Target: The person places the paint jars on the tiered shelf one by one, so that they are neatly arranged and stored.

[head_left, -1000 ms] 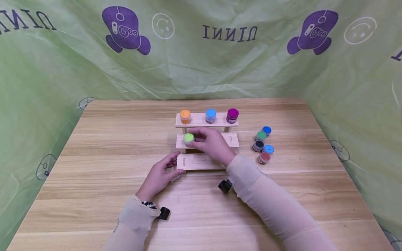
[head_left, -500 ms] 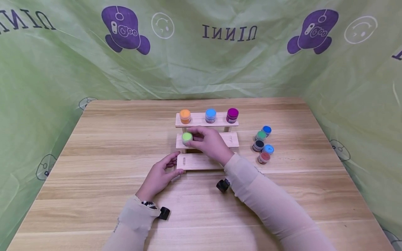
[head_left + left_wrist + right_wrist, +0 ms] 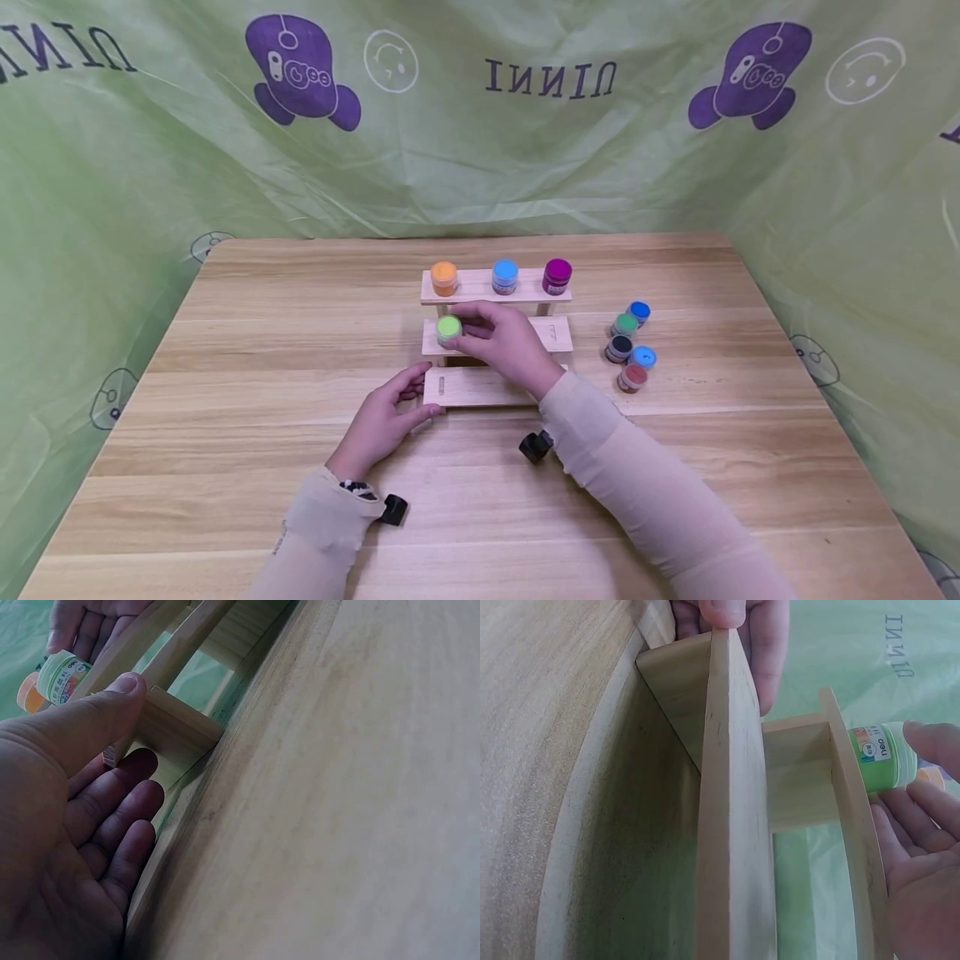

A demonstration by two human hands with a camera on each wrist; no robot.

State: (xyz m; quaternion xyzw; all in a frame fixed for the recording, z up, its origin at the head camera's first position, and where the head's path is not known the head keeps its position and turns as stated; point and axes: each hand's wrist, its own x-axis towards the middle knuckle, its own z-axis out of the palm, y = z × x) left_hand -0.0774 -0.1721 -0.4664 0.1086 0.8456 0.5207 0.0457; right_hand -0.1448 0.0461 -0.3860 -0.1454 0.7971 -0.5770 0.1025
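Observation:
A three-step wooden stand (image 3: 480, 388) rests on the table. My left hand (image 3: 381, 423) grips the left end of its lowest step, thumb at the front and fingers around the end. On the left of the middle step is a light green paint jar (image 3: 448, 327), held by my right hand (image 3: 510, 343) between thumb and fingers. In the right wrist view the jar (image 3: 877, 756) sits right at the step's surface, with the thumb against its lid. Along the top step stand an orange jar (image 3: 444, 279), a light blue jar (image 3: 505, 277) and a purple jar (image 3: 557, 277).
Right of the stand, several more jars are clustered on the table, among them a dark blue jar (image 3: 639, 312), a green jar (image 3: 625, 325), a black jar (image 3: 618, 348) and a brownish-red jar (image 3: 632, 378). A green printed cloth (image 3: 555, 167) hangs around the table.
My right hand has shifted the light green jar slightly left and back on the middle step. My left hand has stayed on the stand.

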